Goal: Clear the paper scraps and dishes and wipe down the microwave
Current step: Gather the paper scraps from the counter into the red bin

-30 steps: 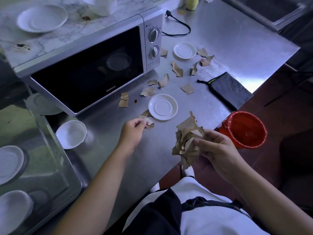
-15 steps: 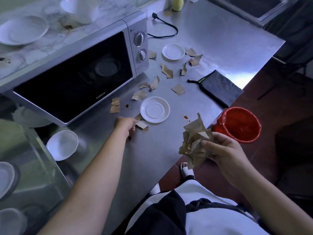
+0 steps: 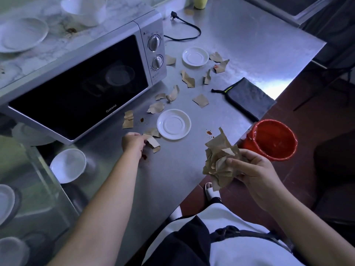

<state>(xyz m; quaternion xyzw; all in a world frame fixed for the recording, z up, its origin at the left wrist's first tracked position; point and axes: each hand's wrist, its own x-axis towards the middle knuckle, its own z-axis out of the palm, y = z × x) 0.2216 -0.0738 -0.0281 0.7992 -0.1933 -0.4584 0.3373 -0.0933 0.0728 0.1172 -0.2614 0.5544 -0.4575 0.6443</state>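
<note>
While left hand (image 3: 132,144) pinches scrap (image 3: 154,145) | axis diagonal | right hand (image 3: 255,169) holds wad (image 3: 219,162)

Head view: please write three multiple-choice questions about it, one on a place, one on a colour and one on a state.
1. Where does the dark cloth lie?
A) on the microwave
B) on the table, at its edge
C) on the floor

2. What colour is the bin?
A) blue
B) red
C) white

3. What does the right hand hold?
A) nothing
B) a saucer
C) a wad of crumpled paper

Answers:
1 B, the cloth rests on the steel top by the edge.
2 B, its wall is plainly red.
3 C, the hand grips the brown wad.
</note>
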